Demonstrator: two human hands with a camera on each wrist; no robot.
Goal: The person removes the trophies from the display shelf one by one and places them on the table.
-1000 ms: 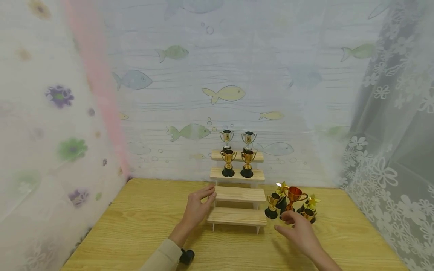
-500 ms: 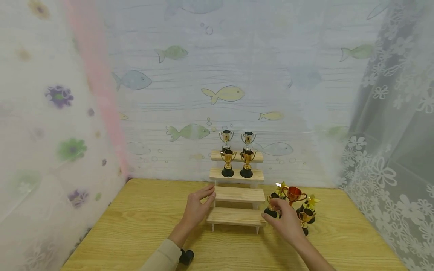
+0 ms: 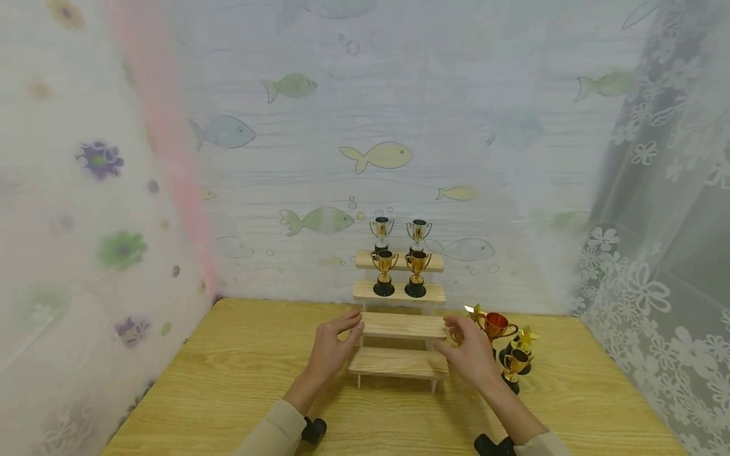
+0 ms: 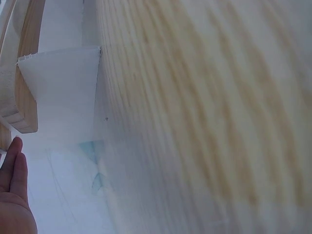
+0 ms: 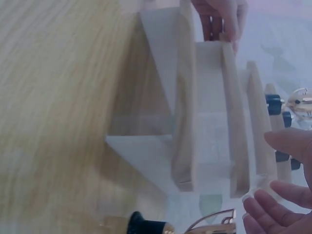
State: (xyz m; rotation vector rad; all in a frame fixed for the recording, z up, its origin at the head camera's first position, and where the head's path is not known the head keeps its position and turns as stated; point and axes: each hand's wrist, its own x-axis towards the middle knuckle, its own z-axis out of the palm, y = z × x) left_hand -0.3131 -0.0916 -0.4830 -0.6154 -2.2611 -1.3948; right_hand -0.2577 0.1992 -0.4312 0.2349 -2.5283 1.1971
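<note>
A four-tier wooden stand [image 3: 403, 325] rises on the table. My left hand [image 3: 333, 342] rests its fingertips at the left end of the third board from the front's upper rows, its fingers nearly straight in the left wrist view. My right hand [image 3: 470, 354] is at the stand's right end, with thumb and fingers apart and nothing between them in the right wrist view. Two silver-and-gold trophy cups [image 3: 419, 232] stand on the top board. Two gold trophy cups [image 3: 417, 266] occupy the board below. A small gold trophy cup [image 3: 456, 337] is mostly hidden behind my right hand.
Right of the stand are a red trophy cup [image 3: 495, 324], star trophies [image 3: 526, 337] and another gold trophy cup [image 3: 516, 362]. A patterned curtain [image 3: 319, 126] hangs behind the wooden table [image 3: 251, 354]. Black wrist devices [image 3: 313, 430] show near the bottom.
My right hand has moved left from the trophy group to the stand's right end. The front gold cup at right now shows fully. My left hand has stayed in place.
</note>
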